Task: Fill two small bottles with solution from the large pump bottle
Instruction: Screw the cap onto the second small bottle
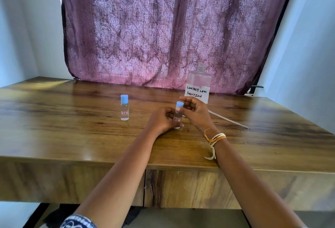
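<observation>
A small clear bottle point(177, 117) with an orange label stands on the wooden table point(72, 137). My left hand point(161, 120) is wrapped around its body. The fingertips of my right hand point(194, 111) pinch its blue cap point(179, 104). A second small bottle point(124, 107), marked "7B", stands capped and upright to the left, apart from both hands. The large clear bottle point(198, 84), labelled "Contact Lens Solution", stands behind my right hand with its neck open and no pump on it. The pump's thin white tube point(228, 119) lies on the table to the right.
A purple patterned curtain point(163, 28) hangs behind the table's far edge. White walls close in on the left and right. The table's front edge runs across just below my wrists.
</observation>
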The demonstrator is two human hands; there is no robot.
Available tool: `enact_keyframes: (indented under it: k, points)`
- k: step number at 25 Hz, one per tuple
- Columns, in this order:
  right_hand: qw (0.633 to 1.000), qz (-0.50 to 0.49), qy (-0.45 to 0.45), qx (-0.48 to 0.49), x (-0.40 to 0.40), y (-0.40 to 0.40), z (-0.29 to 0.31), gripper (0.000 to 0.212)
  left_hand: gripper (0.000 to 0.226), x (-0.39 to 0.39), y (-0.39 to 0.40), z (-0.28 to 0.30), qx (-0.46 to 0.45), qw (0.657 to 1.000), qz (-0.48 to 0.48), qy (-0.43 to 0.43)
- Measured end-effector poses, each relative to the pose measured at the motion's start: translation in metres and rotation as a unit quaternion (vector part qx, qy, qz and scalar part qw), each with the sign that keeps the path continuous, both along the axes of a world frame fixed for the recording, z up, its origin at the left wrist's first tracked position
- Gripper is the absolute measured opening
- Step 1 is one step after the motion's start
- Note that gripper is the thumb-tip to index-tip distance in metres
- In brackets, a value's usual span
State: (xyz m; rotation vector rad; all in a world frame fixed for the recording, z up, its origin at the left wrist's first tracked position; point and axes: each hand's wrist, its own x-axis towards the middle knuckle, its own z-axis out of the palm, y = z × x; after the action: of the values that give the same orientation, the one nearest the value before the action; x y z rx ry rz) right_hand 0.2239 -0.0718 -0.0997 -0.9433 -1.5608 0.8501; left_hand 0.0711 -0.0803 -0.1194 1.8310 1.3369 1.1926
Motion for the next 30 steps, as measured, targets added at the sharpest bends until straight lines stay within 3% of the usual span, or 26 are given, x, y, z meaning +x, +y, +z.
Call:
enact_keyframes:
  k: [4,12,20,25,30]
  points:
    - [0.999,0.043,-0.027,-0.019,0.0016,0.0006,-0.0003,0.067,0.05,-0.0005,0.001,-0.0002,-0.007,1.0,-0.005,-0.001]
    - [0.999,0.023,-0.017,-0.027,0.0011,-0.0037,0.0046,0.046,0.047,0.0002,-0.0002,-0.0001,-0.013,1.0,-0.005,-0.008]
    - [0.999,-0.012,-0.043,-0.008,0.0,-0.0035,0.0002,0.062,0.049,-0.0006,0.0034,-0.0031,-0.01,1.0,-0.004,-0.008]
    - [0.997,0.081,-0.007,-0.018,0.005,-0.0049,0.0046,0.06,0.049,0.0008,0.0,0.0012,-0.03,1.0,-0.005,-0.006]
    - [0.999,0.001,-0.039,0.005,0.0,-0.009,0.0035,0.053,0.048,-0.0002,0.0002,-0.001,-0.011,1.0,-0.005,-0.004]
